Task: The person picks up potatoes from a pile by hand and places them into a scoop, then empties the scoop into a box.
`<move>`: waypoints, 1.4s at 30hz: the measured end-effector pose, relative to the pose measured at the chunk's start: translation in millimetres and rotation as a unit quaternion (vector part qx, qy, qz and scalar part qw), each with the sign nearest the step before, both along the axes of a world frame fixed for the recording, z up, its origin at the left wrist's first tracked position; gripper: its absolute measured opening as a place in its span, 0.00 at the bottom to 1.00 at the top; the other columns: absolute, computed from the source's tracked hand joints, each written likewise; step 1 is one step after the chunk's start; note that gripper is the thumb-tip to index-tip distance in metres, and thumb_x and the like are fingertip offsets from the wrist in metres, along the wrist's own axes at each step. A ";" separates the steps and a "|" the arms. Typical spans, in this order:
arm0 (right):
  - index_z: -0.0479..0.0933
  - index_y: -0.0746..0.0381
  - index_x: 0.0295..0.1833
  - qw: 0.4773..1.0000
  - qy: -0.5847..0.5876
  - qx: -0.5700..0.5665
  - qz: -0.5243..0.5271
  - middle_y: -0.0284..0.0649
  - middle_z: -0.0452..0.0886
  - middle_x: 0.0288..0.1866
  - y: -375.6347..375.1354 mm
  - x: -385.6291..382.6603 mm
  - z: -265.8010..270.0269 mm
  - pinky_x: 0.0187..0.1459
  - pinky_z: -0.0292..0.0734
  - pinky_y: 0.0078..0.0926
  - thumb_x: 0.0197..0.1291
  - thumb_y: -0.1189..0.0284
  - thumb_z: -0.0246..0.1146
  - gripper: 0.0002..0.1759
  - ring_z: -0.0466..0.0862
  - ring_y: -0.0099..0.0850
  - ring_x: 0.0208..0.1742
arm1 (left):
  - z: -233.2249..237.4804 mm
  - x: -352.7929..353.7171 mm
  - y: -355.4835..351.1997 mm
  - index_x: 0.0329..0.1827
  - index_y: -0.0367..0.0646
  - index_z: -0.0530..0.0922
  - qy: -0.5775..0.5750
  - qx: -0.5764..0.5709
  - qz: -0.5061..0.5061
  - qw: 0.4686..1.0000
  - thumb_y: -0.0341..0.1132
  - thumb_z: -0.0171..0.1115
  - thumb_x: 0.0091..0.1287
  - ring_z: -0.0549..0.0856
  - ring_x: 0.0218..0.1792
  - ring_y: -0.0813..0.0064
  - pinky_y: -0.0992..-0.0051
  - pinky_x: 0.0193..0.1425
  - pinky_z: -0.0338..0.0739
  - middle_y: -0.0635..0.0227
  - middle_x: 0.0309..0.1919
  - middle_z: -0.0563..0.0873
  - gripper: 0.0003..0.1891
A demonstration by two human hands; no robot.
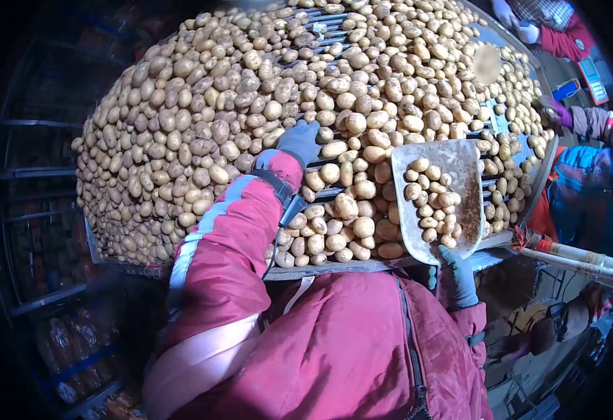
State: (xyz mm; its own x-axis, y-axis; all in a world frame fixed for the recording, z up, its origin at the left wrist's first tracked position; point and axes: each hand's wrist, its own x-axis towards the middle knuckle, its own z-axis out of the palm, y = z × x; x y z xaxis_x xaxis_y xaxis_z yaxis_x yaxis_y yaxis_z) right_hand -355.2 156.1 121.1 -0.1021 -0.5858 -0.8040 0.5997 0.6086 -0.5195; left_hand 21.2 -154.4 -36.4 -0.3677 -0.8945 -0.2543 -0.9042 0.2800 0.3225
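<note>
My left hand [300,143], in a grey-blue glove, reaches down among the potatoes [180,129] near the middle of the heap. Its fingers point away from me and are partly hidden, so whether they grip a potato cannot be made out. My right hand [459,281], gloved too, is closed around the near end of a pale, worn scoop [469,164]. Several small potatoes [431,203] lie inside the scoop, which rests over the potatoes at the front right edge of the sorting table.
Dark bars [331,29] show between potatoes. The table's front rim [271,273] runs close to my body. Other people stand along the right side; one gloved hand [528,32] is at the far right. White pipes [580,260] jut out right. Dark shelving [40,171] stands left.
</note>
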 end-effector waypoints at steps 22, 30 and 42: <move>0.78 0.63 0.57 0.985 -0.079 0.024 0.155 0.38 0.85 0.31 -20.8 -21.3 0.5 0.22 0.79 0.28 0.68 0.65 0.66 0.17 0.82 0.30 0.21 | 136.5 93.4 211.2 0.66 0.41 0.81 0.089 -0.130 0.243 0.957 0.44 0.67 0.71 0.82 0.62 0.49 0.57 0.68 0.76 0.49 0.63 0.83 0.24; 0.80 0.63 0.54 0.975 -0.072 0.014 0.210 0.39 0.82 0.24 -28.8 -37.5 -10.4 0.17 0.76 0.27 0.69 0.62 0.65 0.17 0.80 0.31 0.17 | 117.1 49.6 310.4 0.75 0.48 0.75 -0.124 -0.230 0.333 0.906 0.52 0.68 0.69 0.73 0.71 0.46 0.50 0.78 0.64 0.50 0.73 0.74 0.33; 0.80 0.63 0.53 0.979 -0.071 0.010 0.188 0.39 0.82 0.25 -12.7 -81.0 -12.2 0.18 0.76 0.27 0.69 0.60 0.66 0.18 0.79 0.29 0.17 | 56.9 -28.6 227.5 0.73 0.52 0.77 -0.126 -0.249 0.309 0.909 0.58 0.64 0.70 0.76 0.67 0.43 0.49 0.76 0.67 0.54 0.71 0.73 0.32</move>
State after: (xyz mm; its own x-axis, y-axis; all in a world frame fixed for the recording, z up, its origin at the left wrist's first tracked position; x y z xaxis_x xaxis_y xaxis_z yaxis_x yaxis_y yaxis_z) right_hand -436.2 143.4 108.9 0.2325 -0.5448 -0.8057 0.3961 0.8096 -0.4331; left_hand -7.4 73.0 20.5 0.2582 -0.9376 0.2331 -0.9661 -0.2522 0.0555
